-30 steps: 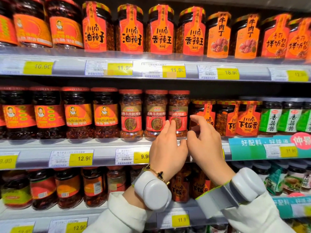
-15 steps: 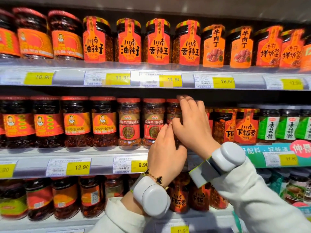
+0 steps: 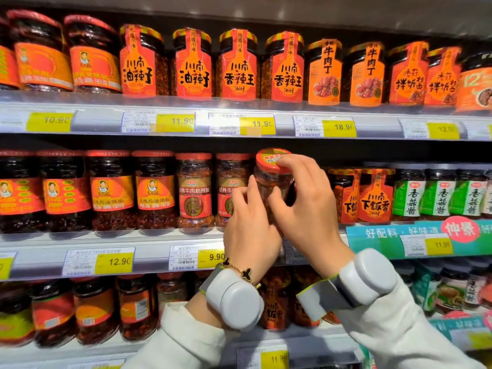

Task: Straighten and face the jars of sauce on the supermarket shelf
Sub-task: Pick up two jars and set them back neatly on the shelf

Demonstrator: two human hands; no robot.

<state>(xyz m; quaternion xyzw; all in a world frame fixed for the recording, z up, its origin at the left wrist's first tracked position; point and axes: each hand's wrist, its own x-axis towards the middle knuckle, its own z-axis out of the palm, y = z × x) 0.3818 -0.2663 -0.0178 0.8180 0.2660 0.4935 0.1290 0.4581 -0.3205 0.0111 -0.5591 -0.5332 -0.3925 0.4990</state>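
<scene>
Both hands are gripping one jar [image 3: 271, 182] at the middle shelf [image 3: 149, 239], near that shelf's front edge. The jar is tilting, its red lid [image 3: 272, 160] leaning toward the camera so the printed top is showing. The left hand [image 3: 251, 230] is curling round the jar's lower body from the left, fingers [image 3: 253, 186] clamped on the glass. The right hand [image 3: 306, 209] is holding it from the right: its fingers are resting over the lid's rim and its thumb is pressing the front of the glass. Whether the jar's base is touching the shelf is hidden behind the hands.

Just left of the jar, two matching beef jars [image 3: 195, 190] are standing upright with labels facing out, the nearer one partly covered by the left hand. Further left, four dark jars [image 3: 111, 190] with orange portrait labels are lining the front edge. To the right, tab jars [image 3: 375, 195] with red-orange labels are standing beside green jars [image 3: 436, 193].

The top shelf [image 3: 106, 123] is carrying a row of jars with tall red and orange labels, and yellow tags [image 3: 175, 122] are running along its front edge. Each wrist is wearing a grey band [image 3: 234, 299], and a gold bracelet [image 3: 239, 270] is sitting on the left wrist. White sleeves [image 3: 399, 334] are covering the forearms.
</scene>
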